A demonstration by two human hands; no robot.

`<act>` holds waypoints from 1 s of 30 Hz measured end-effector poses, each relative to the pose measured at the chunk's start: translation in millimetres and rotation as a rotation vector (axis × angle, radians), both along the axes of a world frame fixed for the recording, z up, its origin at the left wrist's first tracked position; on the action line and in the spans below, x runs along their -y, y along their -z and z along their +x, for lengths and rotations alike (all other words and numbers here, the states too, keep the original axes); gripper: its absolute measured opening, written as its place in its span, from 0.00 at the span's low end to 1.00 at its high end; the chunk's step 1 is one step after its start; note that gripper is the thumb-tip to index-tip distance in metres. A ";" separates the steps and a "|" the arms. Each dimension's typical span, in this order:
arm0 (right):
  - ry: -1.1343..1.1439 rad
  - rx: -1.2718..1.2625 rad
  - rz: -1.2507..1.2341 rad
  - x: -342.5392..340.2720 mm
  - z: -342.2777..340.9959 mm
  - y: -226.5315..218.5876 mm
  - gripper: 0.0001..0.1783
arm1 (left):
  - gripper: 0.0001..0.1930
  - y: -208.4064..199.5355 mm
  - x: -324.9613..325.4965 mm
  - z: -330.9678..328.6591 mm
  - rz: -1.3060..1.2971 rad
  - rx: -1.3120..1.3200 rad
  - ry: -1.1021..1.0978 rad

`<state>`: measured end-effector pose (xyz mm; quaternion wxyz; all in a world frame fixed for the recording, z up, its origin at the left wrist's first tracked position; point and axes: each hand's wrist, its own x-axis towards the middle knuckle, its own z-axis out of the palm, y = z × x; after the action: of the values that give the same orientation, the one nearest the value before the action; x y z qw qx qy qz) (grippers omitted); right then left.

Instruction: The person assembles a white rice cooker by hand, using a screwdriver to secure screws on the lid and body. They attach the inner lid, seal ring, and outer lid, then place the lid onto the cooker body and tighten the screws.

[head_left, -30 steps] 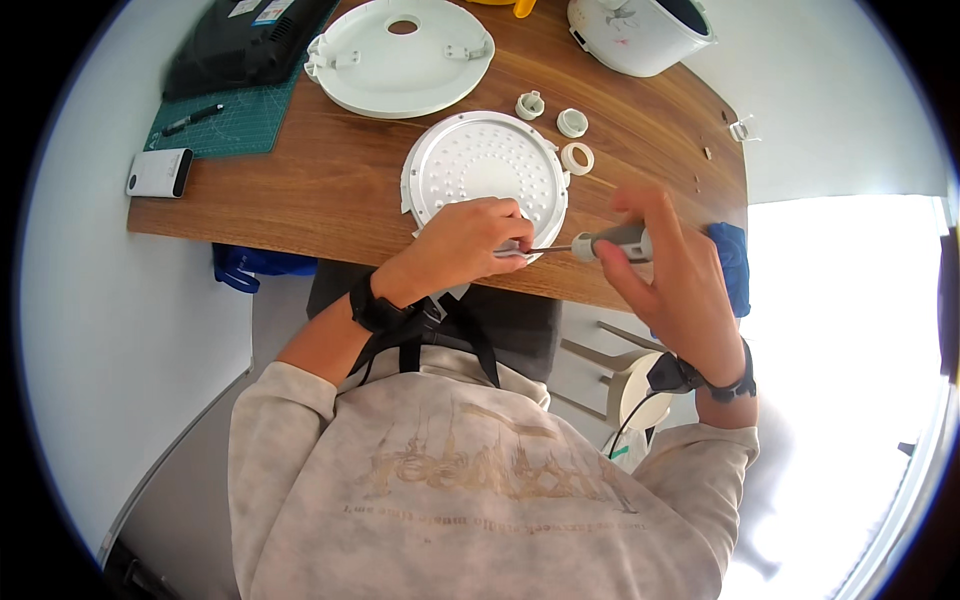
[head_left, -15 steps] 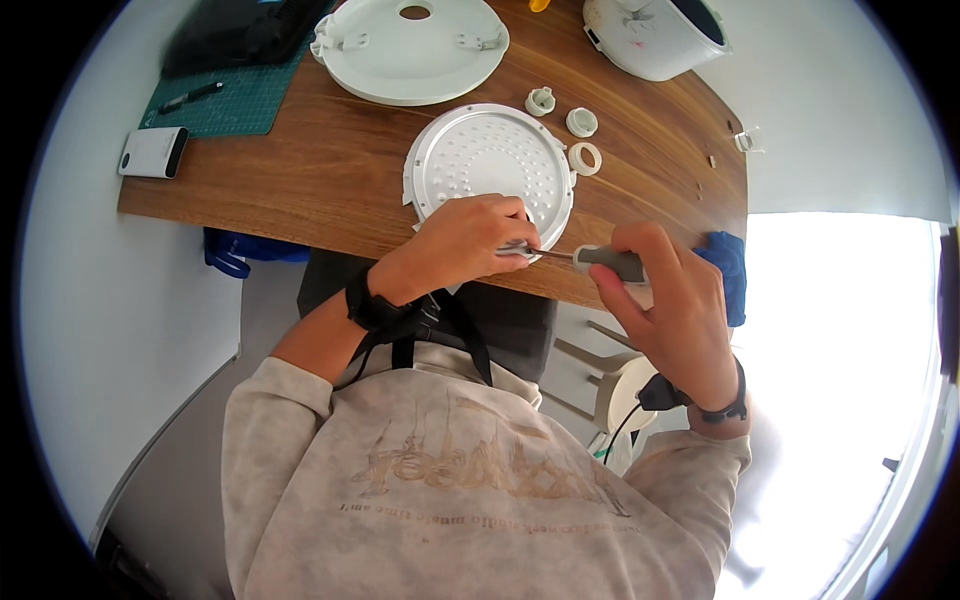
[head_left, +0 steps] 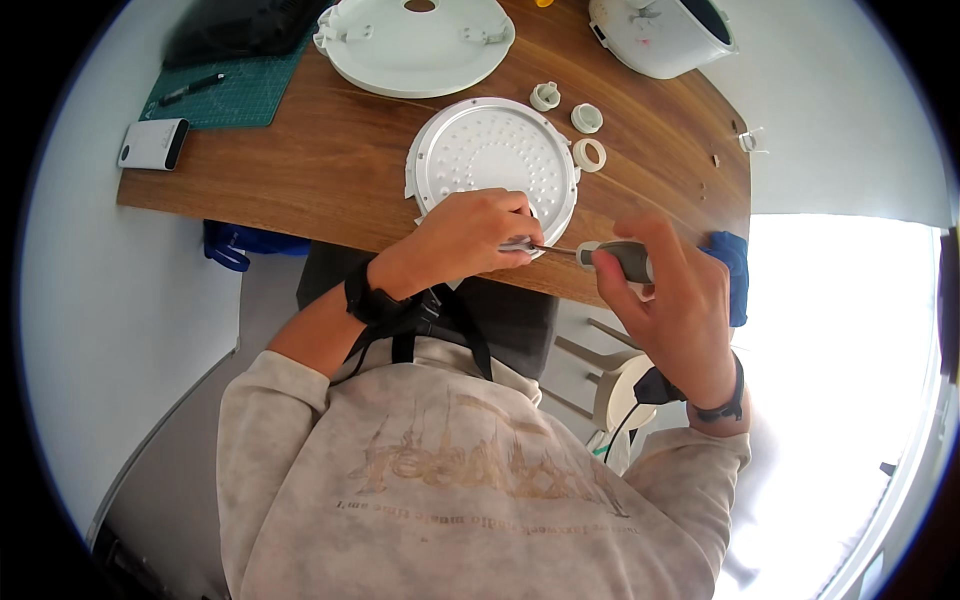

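A round, silvery-white lid plate (head_left: 480,160) with raised dimples and a rim lies on the table's near edge. My left hand (head_left: 468,232) is over its near side, fingers curled and pressed together at the rim; a small pale part shows under them, but what they grip is mostly hidden. My right hand (head_left: 680,305) is wrapped round the grey handle of a screwdriver (head_left: 628,260). The screwdriver lies nearly level, its thin shaft pointing left to my left fingertips at the plate's rim. Its very tip is hard to make out.
Right of the plate are a white ring (head_left: 589,155) and two small white caps (head_left: 587,118). Behind lies a big white round cover (head_left: 420,60); a white appliance body (head_left: 655,40) stands back right. At left are a green cutting mat (head_left: 240,100), a pen (head_left: 192,89) and a power bank (head_left: 153,144).
The view has shifted slightly, so the table things sit a little higher. Both hands keep their places at the plate's rim; the right fingers have moved slightly round the screwdriver handle.
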<state>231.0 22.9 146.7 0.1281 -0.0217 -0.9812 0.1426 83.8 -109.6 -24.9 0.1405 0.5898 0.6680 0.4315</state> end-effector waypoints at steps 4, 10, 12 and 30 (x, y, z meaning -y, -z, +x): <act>-0.033 -0.051 -0.082 -4.4 -4.3 5.7 0.15 | 0.07 -0.2 0.4 1.1 -0.012 -0.003 -0.006; 0.069 0.143 0.212 -3.3 6.0 -5.6 0.15 | 0.08 -2.2 0.8 1.1 -0.027 -0.012 -0.001; 0.024 0.085 0.125 -2.4 2.0 -4.1 0.15 | 0.08 -0.4 0.2 0.9 -0.008 0.000 -0.001; 0.010 0.058 0.124 7.1 3.9 -6.4 0.13 | 0.08 1.2 0.3 1.3 -0.007 -0.002 -0.006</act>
<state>234.9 15.8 153.1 0.1017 -0.0229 -0.9913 0.0802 85.1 -109.9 -26.0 0.1406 0.5877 0.6715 0.4288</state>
